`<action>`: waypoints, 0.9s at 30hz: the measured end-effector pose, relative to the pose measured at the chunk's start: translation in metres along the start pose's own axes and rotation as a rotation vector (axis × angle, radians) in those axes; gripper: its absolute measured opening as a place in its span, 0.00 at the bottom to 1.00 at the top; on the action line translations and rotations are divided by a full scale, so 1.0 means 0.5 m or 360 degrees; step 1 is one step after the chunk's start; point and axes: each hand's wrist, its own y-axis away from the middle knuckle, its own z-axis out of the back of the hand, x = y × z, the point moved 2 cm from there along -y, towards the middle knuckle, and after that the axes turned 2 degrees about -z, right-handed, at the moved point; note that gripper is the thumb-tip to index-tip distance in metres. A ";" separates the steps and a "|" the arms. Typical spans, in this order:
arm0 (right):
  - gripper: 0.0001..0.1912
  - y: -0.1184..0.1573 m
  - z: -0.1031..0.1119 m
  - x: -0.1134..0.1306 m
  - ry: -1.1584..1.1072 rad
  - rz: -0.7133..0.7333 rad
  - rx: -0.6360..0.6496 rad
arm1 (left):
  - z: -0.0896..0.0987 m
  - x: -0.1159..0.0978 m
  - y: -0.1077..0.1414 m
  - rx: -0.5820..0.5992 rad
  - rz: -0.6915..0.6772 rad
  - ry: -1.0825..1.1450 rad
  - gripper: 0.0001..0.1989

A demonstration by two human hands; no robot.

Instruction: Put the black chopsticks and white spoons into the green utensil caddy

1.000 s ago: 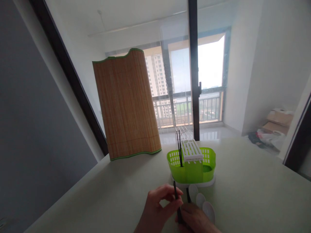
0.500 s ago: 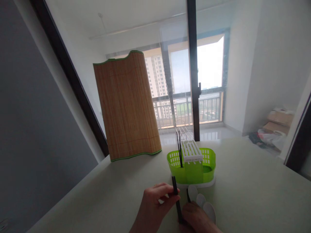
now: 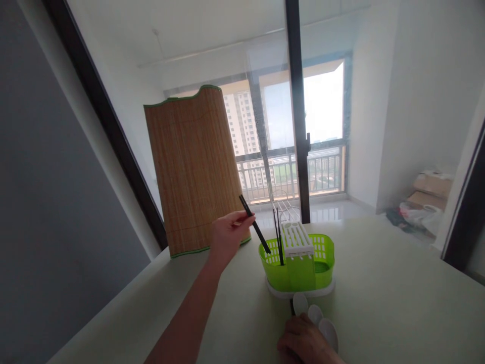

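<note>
A pair of black chopsticks (image 3: 254, 223) is pinched in my left hand (image 3: 232, 230). They slant down to the right, their lower ends at the left compartment of the green cutlery basket (image 3: 275, 273). Two thin black chopsticks (image 3: 280, 242) stand inside that compartment. In front of the basket, my right hand (image 3: 305, 339) is low and closed, and a dark chopstick end (image 3: 292, 307) pokes out beside its fingers. Three white spoons (image 3: 329, 333) fan out by this hand, bowls showing; their handles are hidden under it.
A white slatted rack (image 3: 297, 237) sits across the basket's middle. At the left, a bamboo mat (image 3: 193, 172) with green edging stands upright on the white table (image 3: 390, 298). Behind are a dark-framed glass door (image 3: 297, 111) and cardboard boxes (image 3: 434, 187) on the floor.
My left hand has lifted the chopsticks from beside my right hand, up and away to the basket's left side. My right hand has stayed by the spoons.
</note>
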 end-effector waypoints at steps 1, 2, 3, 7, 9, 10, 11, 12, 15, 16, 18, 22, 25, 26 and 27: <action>0.07 -0.001 -0.006 -0.004 0.0030 0.0027 -0.0026 | -0.020 0.023 -0.018 0.0027 0.0037 0.0005 0.12; 0.07 -0.001 -0.013 -0.007 0.0074 0.0066 -0.0063 | -0.042 0.048 -0.032 0.0069 0.0074 0.0012 0.11; 0.06 -0.002 -0.021 -0.011 0.0125 0.0111 -0.0105 | -0.063 0.074 -0.042 0.0110 0.0110 0.0022 0.10; 0.11 -0.004 -0.057 -0.028 0.0291 0.0239 -0.0206 | -0.135 0.158 -0.048 0.0207 0.0209 0.0024 0.06; 0.15 -0.005 -0.071 -0.035 0.0346 0.0259 -0.0242 | -0.156 0.179 -0.041 0.0233 0.0240 0.0017 0.05; 0.16 -0.005 -0.076 -0.038 0.0368 0.0270 -0.0261 | -0.163 0.185 -0.039 0.0245 0.0252 0.0014 0.04; 0.16 -0.005 -0.079 -0.039 0.0381 0.0281 -0.0277 | -0.169 0.188 -0.037 0.0259 0.0262 0.0012 0.04; 0.17 -0.004 -0.081 -0.041 0.0385 0.0290 -0.0288 | -0.174 0.189 -0.038 0.0275 0.0271 0.0009 0.04; 0.17 -0.002 -0.082 -0.040 0.0383 0.0307 -0.0314 | -0.184 0.190 -0.045 0.0339 0.0285 0.0003 0.04; 0.17 -0.002 -0.082 -0.039 0.0383 0.0307 -0.0320 | -0.187 0.190 -0.049 0.0364 0.0287 0.0002 0.03; 0.17 -0.002 -0.081 -0.036 0.0385 0.0308 -0.0326 | -0.193 0.192 -0.054 0.0404 0.0296 0.0000 0.03; 0.17 -0.003 -0.076 -0.031 0.0402 0.0318 -0.0312 | -0.199 0.197 -0.056 0.0444 0.0313 -0.0028 0.04; 0.17 -0.004 -0.071 -0.029 0.0419 0.0318 -0.0298 | -0.196 0.195 -0.051 0.0461 0.0298 -0.0067 0.07; 0.16 -0.005 -0.069 -0.028 0.0423 0.0317 -0.0293 | -0.192 0.192 -0.048 0.0439 0.0280 -0.0089 0.09; 0.16 -0.006 -0.067 -0.027 0.0425 0.0317 -0.0289 | -0.185 0.188 -0.044 0.0400 0.0255 -0.0115 0.12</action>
